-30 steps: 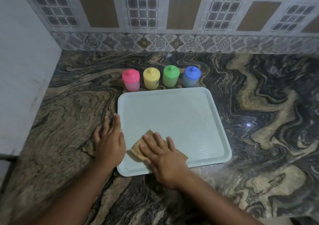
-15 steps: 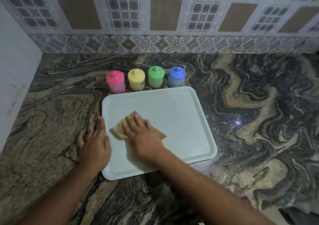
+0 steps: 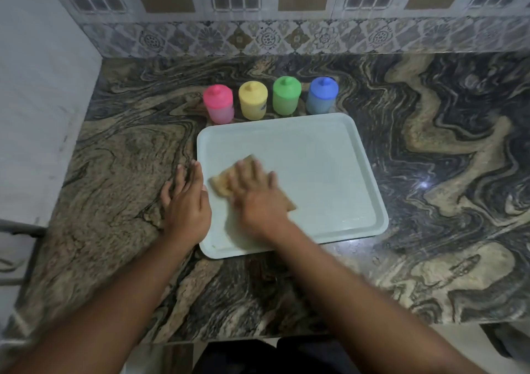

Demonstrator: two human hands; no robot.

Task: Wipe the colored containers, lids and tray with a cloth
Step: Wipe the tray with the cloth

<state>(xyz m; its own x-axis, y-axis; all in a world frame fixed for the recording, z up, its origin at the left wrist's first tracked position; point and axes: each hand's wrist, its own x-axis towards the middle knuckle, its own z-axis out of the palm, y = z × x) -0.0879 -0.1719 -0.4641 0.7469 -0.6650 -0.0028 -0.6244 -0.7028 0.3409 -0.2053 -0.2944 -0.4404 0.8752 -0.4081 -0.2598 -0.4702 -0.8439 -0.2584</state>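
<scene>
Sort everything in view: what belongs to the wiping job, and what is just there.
Job: tray; cloth under the right hand; left hand at the tray's edge; pink container, yellow container, green container, blue container, all four lidded.
Just there: marble counter; tiled backsplash; white side wall.

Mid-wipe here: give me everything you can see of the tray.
The tray is pale, rectangular, with rounded corners and a low raised rim; it looks like plastic. It lies flat on the marbled counter, just in front of the row of four lidded containers. A brown cloth lies on its left half, pressed down by the right hand. The left hand rests flat at its left rim. Its right half is bare.
</scene>
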